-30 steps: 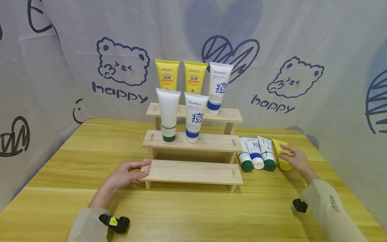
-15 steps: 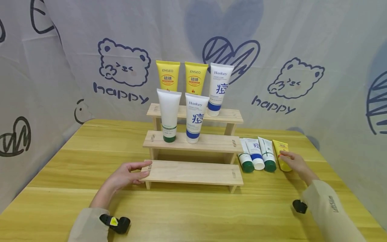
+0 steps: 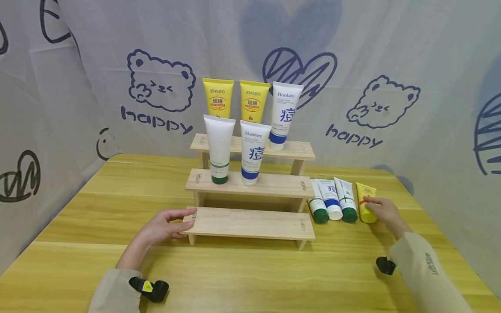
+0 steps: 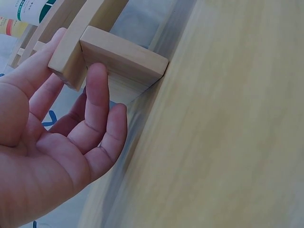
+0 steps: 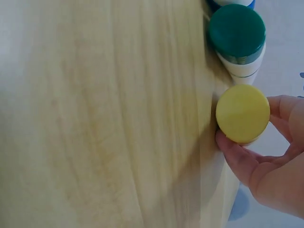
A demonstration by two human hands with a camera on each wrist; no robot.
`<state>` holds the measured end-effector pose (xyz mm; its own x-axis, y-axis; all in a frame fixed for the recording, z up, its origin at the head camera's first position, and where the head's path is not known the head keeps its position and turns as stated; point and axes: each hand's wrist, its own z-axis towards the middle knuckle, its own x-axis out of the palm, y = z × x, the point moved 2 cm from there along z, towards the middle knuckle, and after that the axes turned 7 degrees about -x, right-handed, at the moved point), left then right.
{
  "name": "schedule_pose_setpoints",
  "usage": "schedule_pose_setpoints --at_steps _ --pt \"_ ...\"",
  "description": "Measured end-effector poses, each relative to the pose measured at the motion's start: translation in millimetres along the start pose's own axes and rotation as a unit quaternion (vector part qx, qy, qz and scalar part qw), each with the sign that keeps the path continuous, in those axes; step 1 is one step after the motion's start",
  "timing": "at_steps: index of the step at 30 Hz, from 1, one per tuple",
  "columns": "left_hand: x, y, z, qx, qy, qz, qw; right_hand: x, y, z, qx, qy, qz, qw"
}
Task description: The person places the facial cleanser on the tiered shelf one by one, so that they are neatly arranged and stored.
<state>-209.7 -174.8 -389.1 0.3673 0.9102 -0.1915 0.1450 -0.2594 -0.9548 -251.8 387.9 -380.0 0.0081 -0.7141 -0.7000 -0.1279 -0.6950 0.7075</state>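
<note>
My left hand [image 3: 161, 226] holds the left end of the lowest step of a three-tier wooden display stand [image 3: 250, 224], its fingers curled at the board's end and upright in the left wrist view. On the right, my right hand [image 3: 387, 215] grips a yellow squeeze tube [image 3: 367, 215] between thumb and fingers. The yellow cap [image 5: 242, 114] faces the right wrist camera, with fingers on either side of the tube. Just left of it lies a white tube with a green cap [image 3: 346, 200]. The lowest step carries no tube.
On the top step stand two yellow tubes [image 3: 217, 98] and a white-and-blue tube [image 3: 285, 115]. The middle step holds a green-capped white tube [image 3: 219, 145] and another white-and-blue tube [image 3: 254, 152]. More tubes [image 3: 330, 202] lie beside the stand. A printed cloth [image 3: 235, 34] hangs behind the table.
My right hand has closed its fingers on the yellow tube, which has shifted slightly to the right, away from the neighbouring tube. The left hand stays on the stand.
</note>
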Motion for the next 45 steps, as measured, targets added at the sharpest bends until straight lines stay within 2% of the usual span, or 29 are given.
schedule_pose_setpoints --at_steps 9,16,24,34,45 --pt "0.1 -0.2 -0.4 0.002 -0.002 -0.001 1.0 0 7 -5.7 -0.008 -0.023 0.064 0.9976" --pt "1.3 -2.9 -2.1 0.006 -0.003 -0.002 1.0 -3 12 -9.2 -0.014 -0.024 0.099 0.9947" --pt "0.7 0.0 -1.0 -0.001 -0.008 -0.003 1.0 -7 20 -12.6 -0.002 -0.034 0.135 0.9902" --pt "-0.1 1.2 0.4 0.0 -0.007 -0.004 1.0 -7 27 -18.7 -0.015 -0.059 0.194 0.9792" --pt "0.1 1.5 0.5 0.001 -0.002 -0.01 0.9999 -3 34 -24.3 -0.034 -0.074 0.217 0.9728"
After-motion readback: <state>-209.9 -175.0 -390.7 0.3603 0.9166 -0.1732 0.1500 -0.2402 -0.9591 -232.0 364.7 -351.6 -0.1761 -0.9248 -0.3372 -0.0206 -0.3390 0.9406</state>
